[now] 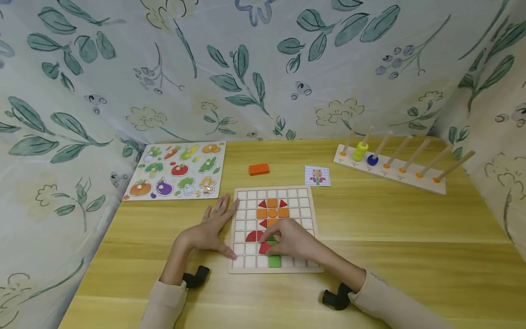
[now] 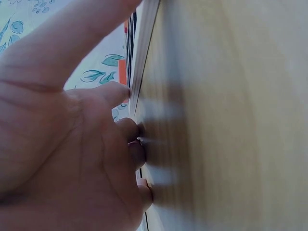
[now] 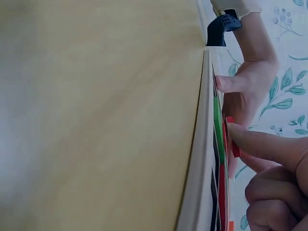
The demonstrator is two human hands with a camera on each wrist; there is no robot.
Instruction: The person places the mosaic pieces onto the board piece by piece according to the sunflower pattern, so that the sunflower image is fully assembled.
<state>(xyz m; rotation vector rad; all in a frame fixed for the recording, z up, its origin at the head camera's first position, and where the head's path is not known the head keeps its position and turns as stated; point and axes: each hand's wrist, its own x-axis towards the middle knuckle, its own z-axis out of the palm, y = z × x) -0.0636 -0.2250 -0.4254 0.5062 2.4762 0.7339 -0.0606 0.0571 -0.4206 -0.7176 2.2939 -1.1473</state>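
A wooden grid board [image 1: 318,269] lies on the table, its middle cells filled with orange squares, an orange circle, red triangles and green squares. My right hand [image 1: 292,238] is over the lower middle of the board, pinching a red piece [image 3: 234,139] between thumb and index finger. In the head view that red piece shows next to a green square [image 1: 274,261], just under a red quarter-circle piece [image 1: 251,236]. My left hand [image 1: 208,230] spreads along the board's left edge, thumb and index fingertip touching the frame. From the left wrist, its palm [image 2: 72,144] faces the table.
A vegetable puzzle board [image 1: 197,171] lies back left. Behind the grid board are an orange block [image 1: 259,169] and a small pattern card [image 1: 323,176]. A peg stand [image 1: 390,172] with yellow and blue rings stands back right. Patterned fabric [image 1: 255,68] hangs behind the table.
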